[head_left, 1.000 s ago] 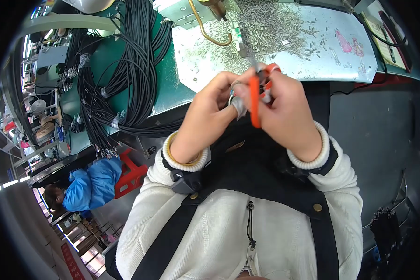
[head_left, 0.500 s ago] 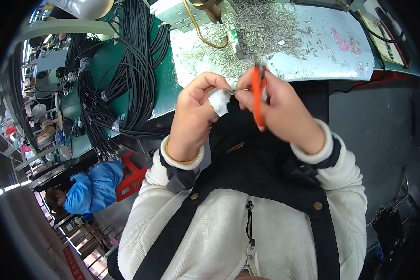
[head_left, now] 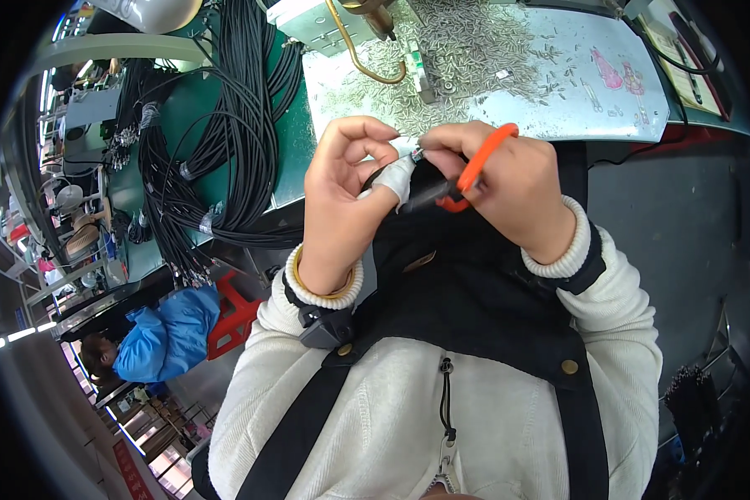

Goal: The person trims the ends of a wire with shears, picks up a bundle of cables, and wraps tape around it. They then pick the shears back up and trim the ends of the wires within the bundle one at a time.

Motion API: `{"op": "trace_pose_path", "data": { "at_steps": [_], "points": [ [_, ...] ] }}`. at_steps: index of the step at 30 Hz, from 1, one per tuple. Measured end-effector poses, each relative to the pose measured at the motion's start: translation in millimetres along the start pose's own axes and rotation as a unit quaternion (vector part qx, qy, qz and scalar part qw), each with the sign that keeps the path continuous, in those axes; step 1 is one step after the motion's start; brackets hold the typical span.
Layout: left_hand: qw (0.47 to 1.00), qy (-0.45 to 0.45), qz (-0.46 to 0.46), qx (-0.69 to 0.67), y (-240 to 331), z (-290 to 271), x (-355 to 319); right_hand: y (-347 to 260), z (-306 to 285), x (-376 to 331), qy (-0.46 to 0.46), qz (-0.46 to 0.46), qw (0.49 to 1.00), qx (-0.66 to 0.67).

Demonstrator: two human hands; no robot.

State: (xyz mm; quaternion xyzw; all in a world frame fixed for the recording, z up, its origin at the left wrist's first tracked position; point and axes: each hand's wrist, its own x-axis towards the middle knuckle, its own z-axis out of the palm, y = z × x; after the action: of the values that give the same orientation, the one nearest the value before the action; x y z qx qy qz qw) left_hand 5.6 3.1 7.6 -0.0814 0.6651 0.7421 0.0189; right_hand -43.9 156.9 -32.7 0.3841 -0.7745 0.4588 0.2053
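My right hand (head_left: pixel 508 187) grips orange-handled scissors (head_left: pixel 473 171), their dark blades pointing left toward my left hand. My left hand (head_left: pixel 346 196) is raised in front of my chest, its thumb wrapped in white tape (head_left: pixel 397 177), and its fingers pinch the end of a thin black cable (head_left: pixel 415 155) that meets the scissor tip. Both hands hover just in front of the bench edge, above my black apron (head_left: pixel 467 283).
A grey bench mat (head_left: pixel 608 108) strewn with several small metal pins (head_left: pixel 467 50) lies ahead. Bundles of black cables (head_left: pixel 225 142) lie on the green bench at the left. A person in blue (head_left: pixel 167 333) sits beside a red stool (head_left: pixel 229 312) at lower left.
My hands have drawn slightly apart and lowered. The scissors have swung from upright to lying sideways, tip toward my left hand. My left fingers have opened around the cable end.
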Motion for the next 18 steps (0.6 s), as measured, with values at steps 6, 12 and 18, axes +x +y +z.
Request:
{"op": "trace_pose_path", "data": {
  "at_steps": [6, 12, 18],
  "points": [
    [0.994, 0.018, 0.089, 0.062, -0.6, 4.3, -2.7, -10.8, 8.0, -2.7, -0.005, 0.194, 0.969, 0.154],
    [0.963, -0.014, 0.183, 0.199, -13.0, -6.0, -3.3, -27.8, -1.3, 0.8, -0.020, 0.112, 0.993, -0.037],
    [0.998, 0.033, -0.045, 0.011, 0.7, 0.9, -2.2, -21.0, 6.6, -3.5, 0.024, 0.307, 0.889, 0.339]
  ]
}}
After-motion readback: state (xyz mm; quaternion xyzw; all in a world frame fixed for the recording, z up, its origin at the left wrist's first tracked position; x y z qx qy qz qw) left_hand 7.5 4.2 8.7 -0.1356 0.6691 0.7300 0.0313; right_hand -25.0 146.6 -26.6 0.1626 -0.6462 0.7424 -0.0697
